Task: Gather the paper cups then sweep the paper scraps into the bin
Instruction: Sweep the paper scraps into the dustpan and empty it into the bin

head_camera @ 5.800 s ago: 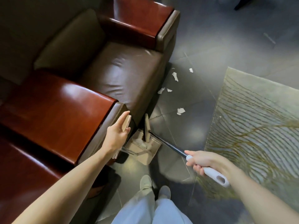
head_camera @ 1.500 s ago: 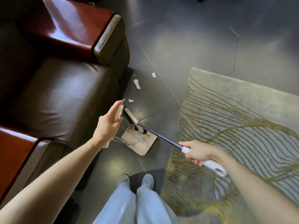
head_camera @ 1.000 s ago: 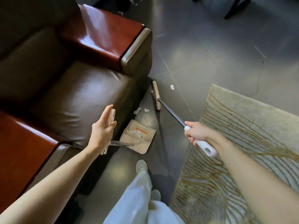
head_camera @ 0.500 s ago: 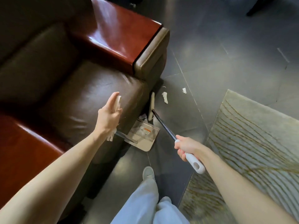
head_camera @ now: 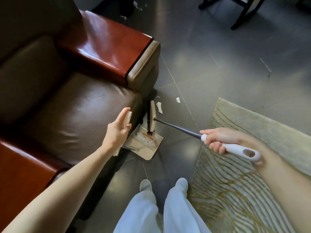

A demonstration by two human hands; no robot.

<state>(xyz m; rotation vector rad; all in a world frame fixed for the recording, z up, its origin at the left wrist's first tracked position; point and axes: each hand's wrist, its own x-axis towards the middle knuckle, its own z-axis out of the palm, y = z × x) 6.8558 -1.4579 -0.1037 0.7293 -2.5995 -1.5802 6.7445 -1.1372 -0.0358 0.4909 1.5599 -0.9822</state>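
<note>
Tiled floor [head_camera: 218, 64], left hand [head_camera: 117, 130] holding dustpan handle [head_camera: 128, 116], right hand [head_camera: 218, 138] gripping broom [head_camera: 176, 127]

Lounge, leather armchair [head_camera: 70, 105], patterned rug [head_camera: 244, 174], tiled floor [head_camera: 210, 56]

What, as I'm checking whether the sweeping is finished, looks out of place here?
Torn paper scraps litter the dark floor just past the broom head, with further scraps beyond the armchair. Only some sit in the dustpan.
</note>
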